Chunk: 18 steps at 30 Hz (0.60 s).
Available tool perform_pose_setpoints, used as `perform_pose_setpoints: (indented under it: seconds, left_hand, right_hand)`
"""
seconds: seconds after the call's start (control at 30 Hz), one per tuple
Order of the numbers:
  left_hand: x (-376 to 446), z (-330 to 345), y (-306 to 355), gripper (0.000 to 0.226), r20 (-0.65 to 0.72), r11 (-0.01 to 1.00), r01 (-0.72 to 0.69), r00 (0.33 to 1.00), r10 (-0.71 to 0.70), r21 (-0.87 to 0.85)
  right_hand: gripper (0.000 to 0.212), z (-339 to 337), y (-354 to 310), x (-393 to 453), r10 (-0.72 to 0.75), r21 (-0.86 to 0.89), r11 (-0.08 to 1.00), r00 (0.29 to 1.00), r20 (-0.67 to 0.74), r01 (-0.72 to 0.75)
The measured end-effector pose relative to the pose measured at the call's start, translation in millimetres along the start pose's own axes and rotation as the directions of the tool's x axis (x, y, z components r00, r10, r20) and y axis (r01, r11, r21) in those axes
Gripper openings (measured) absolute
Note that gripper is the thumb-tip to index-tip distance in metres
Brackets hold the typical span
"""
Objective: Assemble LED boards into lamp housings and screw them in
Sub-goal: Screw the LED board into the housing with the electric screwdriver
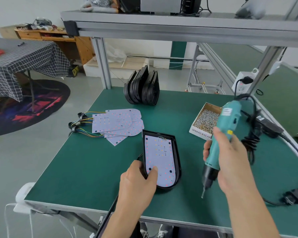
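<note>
On the green worktop (93, 160) a black lamp housing (177, 157) lies with an LED board (159, 157) seated inside, long axis running away from the person. The left hand (138, 182) steadies its near end, fingers pressing the board. The right hand (230, 162), clamped around the electric screwdriver (220, 140), holds the bit down just right of the housing, so the driving likely needs a short leftward move.

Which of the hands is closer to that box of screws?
Right. The right hand grips the screwdriver just in front of the screw box; the left hand rests on the housing's board, farther left.
</note>
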<state>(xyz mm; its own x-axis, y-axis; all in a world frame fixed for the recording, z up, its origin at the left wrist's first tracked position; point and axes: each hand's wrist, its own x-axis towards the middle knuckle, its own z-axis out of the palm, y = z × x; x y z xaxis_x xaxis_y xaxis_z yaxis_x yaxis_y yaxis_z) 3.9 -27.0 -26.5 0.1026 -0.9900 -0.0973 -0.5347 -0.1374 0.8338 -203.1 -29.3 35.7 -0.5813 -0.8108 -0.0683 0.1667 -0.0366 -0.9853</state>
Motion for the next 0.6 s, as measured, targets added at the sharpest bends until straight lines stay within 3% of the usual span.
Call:
perform_pose_setpoints:
  seconds: [0.13, 0.3, 0.37, 0.47, 0.6]
  left_hand:
    - [3, -5, 2, 0.045, 0.000, 1.000, 0.011, 1.000, -0.011, 0.013]
    - [7, -12, 6, 0.037, -0.131, 0.988, -0.092, 0.986, 0.108, 0.126]
    - [10, -16, 6, 0.037, -0.149, 0.973, -0.123, 0.977, 0.153, 0.196]
    - [17, -19, 6, 0.043, -0.064, 0.940, -0.112, 0.988, 0.140, 0.323]
    - [21, -21, 12, 0.044, 0.054, 0.904, -0.100, 0.995, 0.085, 0.415]
  right_hand:
    - [0.020, -25, 13, -2, 0.101, -0.445, 0.895, 0.988, 0.114, -0.041]
    - [0.029, -25, 25, -3, 0.057, -0.886, 0.454, 0.990, 0.127, 0.087]
    - [0.027, -20, 31, 1, 0.017, -0.950, 0.290, 0.992, 0.124, 0.113]
    - [0.031, -15, 38, 6, 0.028, -0.980, 0.155, 0.991, 0.132, 0.126]
    - [0.044, -13, 40, 1, 0.014, -0.986, 0.115, 0.992, 0.123, 0.120]
